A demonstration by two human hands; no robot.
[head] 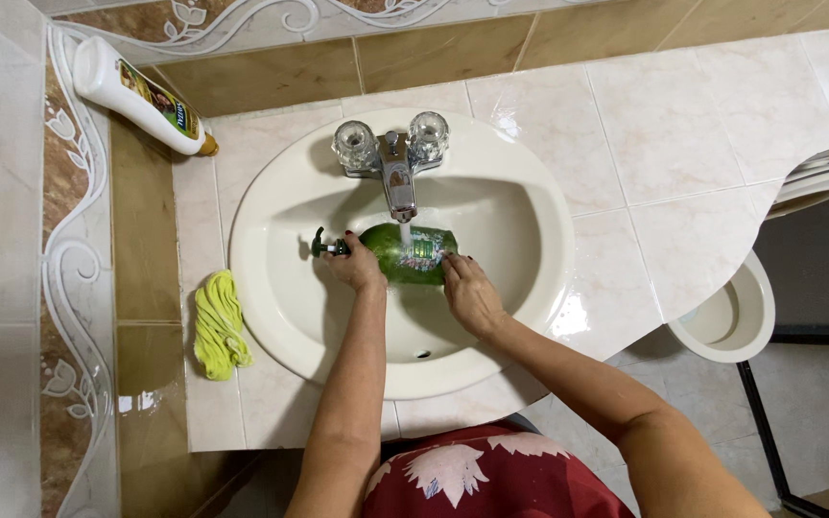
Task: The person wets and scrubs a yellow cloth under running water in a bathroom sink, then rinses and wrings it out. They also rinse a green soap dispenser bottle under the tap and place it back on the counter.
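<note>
Green pump bottle (410, 254) lies sideways under the faucet (397, 177) stream; our left hand (355, 266) grips its neck, our right hand (469, 291) its base, steadying it over the sink (271, 288).

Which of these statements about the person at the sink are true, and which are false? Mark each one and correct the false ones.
1. Both hands hold a green pump bottle under running water. True.
2. The left hand grips the bottle's base. False: it is at the pump end; the right hand is at the base.
3. A yellow cloth lies inside the sink. False: it lies on the counter beside it.
4. A white bottle lies on its side on the counter. True.
</note>
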